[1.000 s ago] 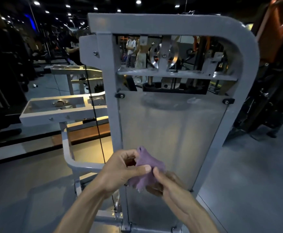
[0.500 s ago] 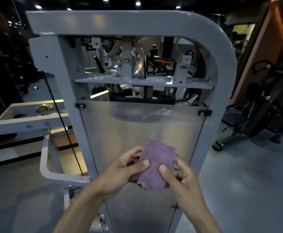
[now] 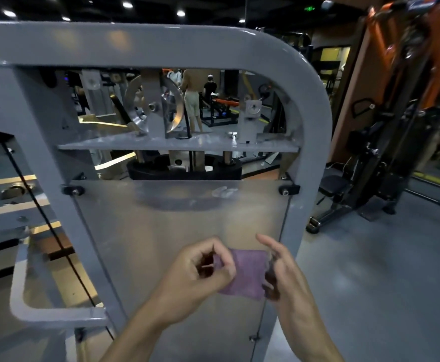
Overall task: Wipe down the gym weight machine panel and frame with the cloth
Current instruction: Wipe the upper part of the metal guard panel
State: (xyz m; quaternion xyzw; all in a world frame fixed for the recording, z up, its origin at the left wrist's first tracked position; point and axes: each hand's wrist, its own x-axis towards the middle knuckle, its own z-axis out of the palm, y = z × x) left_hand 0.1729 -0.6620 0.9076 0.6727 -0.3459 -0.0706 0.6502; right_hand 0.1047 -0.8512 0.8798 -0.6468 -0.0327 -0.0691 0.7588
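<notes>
A small purple cloth [image 3: 247, 274] is held flat between my two hands in front of the machine's translucent panel [image 3: 161, 231]. My left hand [image 3: 200, 273] pinches the cloth's left edge with curled fingers. My right hand [image 3: 281, 270] holds its right edge, its forefinger pointing up. The cloth hangs a little in front of the lower panel; contact with the panel cannot be told. The grey frame [image 3: 310, 105] arches over the panel, with a pulley [image 3: 152, 107] and a shelf plate [image 3: 177, 143] inside it.
A grey loop handle [image 3: 28, 307] and a black cable [image 3: 46, 223] stand at the left of the frame. A black and orange machine [image 3: 386, 158] stands at the right on the grey floor [image 3: 383, 270]. People [image 3: 192, 100] stand far behind the frame.
My view has swung closer to the machine and to the right. The cloth went from bunched to spread flat between both hands, and my hands drifted to the panel's right side.
</notes>
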